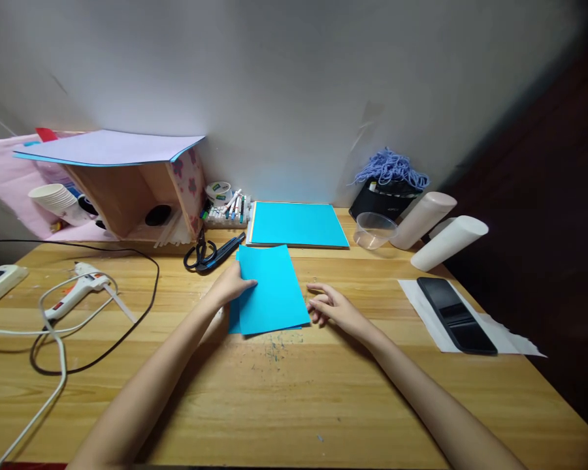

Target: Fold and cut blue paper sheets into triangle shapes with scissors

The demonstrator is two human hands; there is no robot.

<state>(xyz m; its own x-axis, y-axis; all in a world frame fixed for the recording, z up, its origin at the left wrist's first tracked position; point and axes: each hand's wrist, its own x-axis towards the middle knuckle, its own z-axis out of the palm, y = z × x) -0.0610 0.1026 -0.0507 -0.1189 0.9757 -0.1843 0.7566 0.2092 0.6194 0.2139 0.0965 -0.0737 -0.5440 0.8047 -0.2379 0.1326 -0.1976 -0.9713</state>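
Two blue paper sheets (pixel 272 294) overlap near the middle of the wooden table, the upper one slightly askew over the lower. My left hand (pixel 229 285) grips their left edge, its thumb on top and the other fingers partly hidden behind the paper. Just off the right edge is my right hand (pixel 330 305), its fingers loosely curled and apart, with nothing held in it. Behind the sheets lies a flat stack of larger paper (pixel 298 224) with blue on top. Black scissors (pixel 200 253) and a box cutter (pixel 221 253) rest to the left of that stack.
A glue gun (pixel 81 288) and looping cables are on the left, below an open box (pixel 189 189) and markers (pixel 232 207). At right are a clear bowl (pixel 375 230), a yarn-filled black container (pixel 385 201), white rolls (pixel 449 243) and a phone (pixel 455 314) on paper.
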